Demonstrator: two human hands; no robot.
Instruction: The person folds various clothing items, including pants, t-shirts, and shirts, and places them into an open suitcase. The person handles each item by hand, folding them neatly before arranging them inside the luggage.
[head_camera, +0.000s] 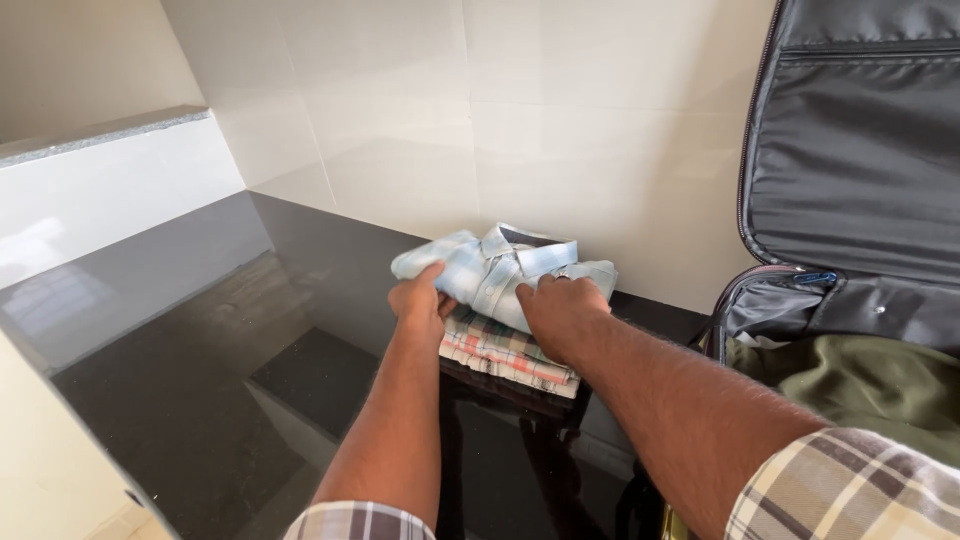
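Note:
A folded pale blue checked shirt (500, 265) lies on top of a small stack of folded shirts; under it shows a plaid shirt with red and green lines (505, 355). The stack sits on a glossy black stone counter (220, 340) against the tiled wall. My left hand (420, 300) grips the left side of the blue shirt, fingers curled over its edge. My right hand (560, 310) presses on the shirt's right side, with a ring on one finger. Both forearms reach forward from plaid sleeves.
An open black suitcase (850, 150) stands at the right, lid up against the wall, with an olive green garment (860, 385) inside. A white ledge with a speckled top (100, 170) runs along the left. Beige tiles back the counter.

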